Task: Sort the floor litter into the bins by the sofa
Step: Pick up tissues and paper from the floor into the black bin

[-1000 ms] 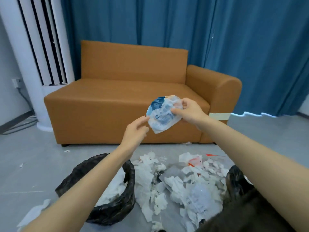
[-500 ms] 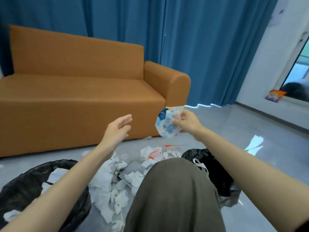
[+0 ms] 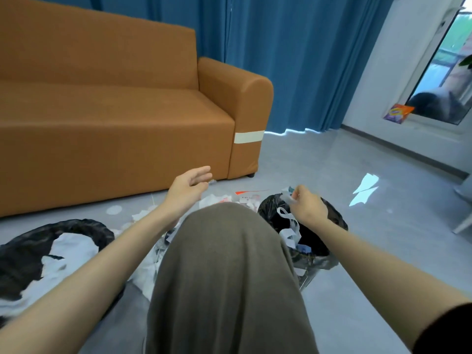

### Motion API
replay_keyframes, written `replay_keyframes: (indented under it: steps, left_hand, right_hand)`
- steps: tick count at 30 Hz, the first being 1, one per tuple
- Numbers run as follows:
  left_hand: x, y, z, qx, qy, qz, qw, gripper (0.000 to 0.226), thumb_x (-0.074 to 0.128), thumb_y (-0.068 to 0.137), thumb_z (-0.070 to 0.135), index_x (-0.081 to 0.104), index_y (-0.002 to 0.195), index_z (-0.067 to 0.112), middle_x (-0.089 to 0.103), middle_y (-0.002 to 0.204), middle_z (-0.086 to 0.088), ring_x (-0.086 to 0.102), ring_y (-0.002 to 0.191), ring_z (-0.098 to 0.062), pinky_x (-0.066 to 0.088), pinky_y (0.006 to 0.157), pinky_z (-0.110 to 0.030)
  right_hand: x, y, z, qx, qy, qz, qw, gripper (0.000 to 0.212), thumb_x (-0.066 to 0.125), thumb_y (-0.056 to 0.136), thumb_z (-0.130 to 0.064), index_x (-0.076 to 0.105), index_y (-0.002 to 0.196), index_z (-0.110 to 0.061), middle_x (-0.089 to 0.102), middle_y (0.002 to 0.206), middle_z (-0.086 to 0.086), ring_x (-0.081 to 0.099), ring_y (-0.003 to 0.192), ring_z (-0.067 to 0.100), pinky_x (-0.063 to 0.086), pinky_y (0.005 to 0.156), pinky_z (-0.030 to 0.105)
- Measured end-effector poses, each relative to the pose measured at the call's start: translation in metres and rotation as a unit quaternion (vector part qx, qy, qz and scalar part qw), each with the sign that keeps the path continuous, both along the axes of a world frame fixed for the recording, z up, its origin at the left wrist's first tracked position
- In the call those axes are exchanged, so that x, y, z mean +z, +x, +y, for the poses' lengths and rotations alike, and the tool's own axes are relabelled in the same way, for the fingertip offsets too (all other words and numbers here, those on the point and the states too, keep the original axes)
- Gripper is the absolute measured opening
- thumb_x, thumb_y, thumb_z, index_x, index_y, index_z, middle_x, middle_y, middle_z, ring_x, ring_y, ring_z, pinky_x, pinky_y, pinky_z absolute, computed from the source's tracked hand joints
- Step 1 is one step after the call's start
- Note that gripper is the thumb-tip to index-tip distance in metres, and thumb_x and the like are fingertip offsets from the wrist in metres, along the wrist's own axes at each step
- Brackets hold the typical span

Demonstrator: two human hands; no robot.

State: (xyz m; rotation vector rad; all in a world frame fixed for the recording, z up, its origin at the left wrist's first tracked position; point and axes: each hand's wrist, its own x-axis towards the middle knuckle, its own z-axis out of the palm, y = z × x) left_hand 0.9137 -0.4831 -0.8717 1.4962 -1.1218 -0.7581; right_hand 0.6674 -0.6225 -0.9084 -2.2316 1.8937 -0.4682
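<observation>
Glossy grey tiled floor (image 3: 332,162) before an orange fabric sofa (image 3: 115,118). The right hand (image 3: 307,209) pinches a pale, crumpled film wrapper (image 3: 287,196) above the near rim of the right bin (image 3: 337,223) (black liner, slack and creased). The left hand (image 3: 190,186) hangs open with relaxed fingers, holding nothing. Risk: the light film may drift on release and miss the rim. It would land among the torn paper litter (image 3: 212,200) between this and the left bin (image 3: 84,223), partly hidden behind the knee (image 3: 224,264).

We see the sofa (image 3: 115,118) in matt woven cloth, the curtain (image 3: 306,60) in matt fabric, the floor (image 3: 357,162) smooth and glossy. Shiny black plastic lines the left bin (image 3: 15,261) and right bin (image 3: 267,212); paper scraps (image 3: 69,249) look matt, the wrapper (image 3: 288,197) filmy plastic.
</observation>
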Motion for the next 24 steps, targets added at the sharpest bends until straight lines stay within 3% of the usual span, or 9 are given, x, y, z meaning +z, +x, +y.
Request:
replay_keyframes:
  steps: [3,5,8,10,13,16,19,21,24]
  left_hand:
    - [-0.005,-0.003,0.001,-0.007,0.009,-0.020,1.000,0.044,0.047,0.094,0.001,0.048,0.134,0.019,0.058,0.121,0.006,0.053,0.104,-0.007,0.046,0.072,-0.018]
    - [-0.007,-0.003,0.002,-0.007,0.012,-0.032,0.999,0.045,0.048,0.093,0.000,0.048,0.134,0.018,0.059,0.118,0.009,0.053,0.098,-0.005,0.043,0.060,-0.006]
    - [-0.009,-0.002,0.005,0.001,0.018,-0.034,0.999,0.045,0.048,0.092,0.000,0.049,0.133,0.017,0.058,0.114,0.012,0.053,0.093,-0.003,0.037,0.052,0.001]
    - [-0.010,0.000,0.007,0.008,0.022,-0.027,0.999,0.046,0.048,0.092,0.000,0.048,0.134,0.018,0.059,0.118,0.010,0.053,0.100,-0.003,0.036,0.054,0.004]
    - [-0.010,0.003,0.012,0.016,0.024,-0.023,0.999,0.046,0.048,0.092,0.001,0.048,0.134,0.019,0.058,0.118,0.010,0.053,0.100,-0.002,0.038,0.055,0.002]
    - [-0.010,0.010,0.017,0.024,0.019,-0.012,0.999,0.045,0.048,0.093,0.002,0.049,0.134,0.021,0.059,0.120,0.008,0.054,0.108,-0.007,0.045,0.067,-0.010]
    - [-0.012,0.017,0.023,0.032,0.013,0.003,0.999,0.045,0.048,0.092,0.003,0.050,0.132,0.023,0.060,0.118,0.008,0.055,0.114,-0.011,0.048,0.079,-0.021]
    - [-0.013,0.020,0.027,0.036,0.010,0.010,0.999,0.045,0.049,0.092,0.003,0.050,0.132,0.023,0.060,0.119,0.008,0.054,0.115,-0.012,0.047,0.080,-0.021]
    - [-0.014,0.024,0.031,0.044,0.009,0.019,0.999,0.045,0.049,0.092,0.002,0.050,0.132,0.022,0.060,0.121,0.006,0.054,0.114,-0.012,0.046,0.078,-0.019]
  right_hand:
    - [-0.024,-0.009,0.002,0.005,0.113,0.074,0.991,0.022,0.047,0.090,-0.010,0.042,0.111,-0.012,0.054,0.097,0.010,0.050,0.085,0.028,0.038,0.065,0.035]
    - [-0.030,-0.008,0.005,-0.005,0.168,0.077,0.983,0.029,0.050,0.089,-0.013,0.041,0.117,-0.011,0.052,0.105,0.012,0.049,0.096,0.030,0.042,0.076,0.039]
    - [-0.022,0.002,0.007,-0.014,0.156,0.083,0.984,0.045,0.056,0.088,-0.026,0.038,0.126,-0.011,0.046,0.126,0.015,0.036,0.124,0.036,0.038,0.096,0.046]
    - [-0.010,0.011,0.009,-0.012,0.118,0.070,0.990,0.052,0.058,0.087,-0.032,0.037,0.128,-0.010,0.041,0.133,0.014,0.030,0.128,0.037,0.036,0.100,0.047]
    - [-0.001,0.020,0.010,0.040,0.094,0.047,0.994,0.042,0.058,0.085,-0.028,0.047,0.123,-0.013,0.046,0.126,0.010,0.041,0.120,0.033,0.044,0.091,0.043]
    - [-0.008,0.024,0.017,0.084,0.114,0.053,0.989,0.033,0.058,0.085,-0.027,0.064,0.112,-0.009,0.064,0.109,0.010,0.061,0.093,0.028,0.053,0.078,0.038]
    - [-0.028,0.024,0.028,0.096,0.162,0.121,0.975,0.026,0.049,0.090,-0.022,0.061,0.082,-0.002,0.062,0.083,0.010,0.048,0.065,0.019,0.040,0.058,0.027]
    - [-0.047,0.019,0.031,0.085,0.181,0.140,0.970,0.023,0.042,0.094,-0.017,0.059,0.085,-0.004,0.059,0.082,0.008,0.045,0.072,0.019,0.038,0.065,0.028]
    - [-0.080,0.009,0.024,0.083,0.205,0.098,0.970,0.021,0.044,0.094,-0.016,0.060,0.102,-0.005,0.063,0.112,0.012,0.047,0.086,0.022,0.042,0.082,0.033]
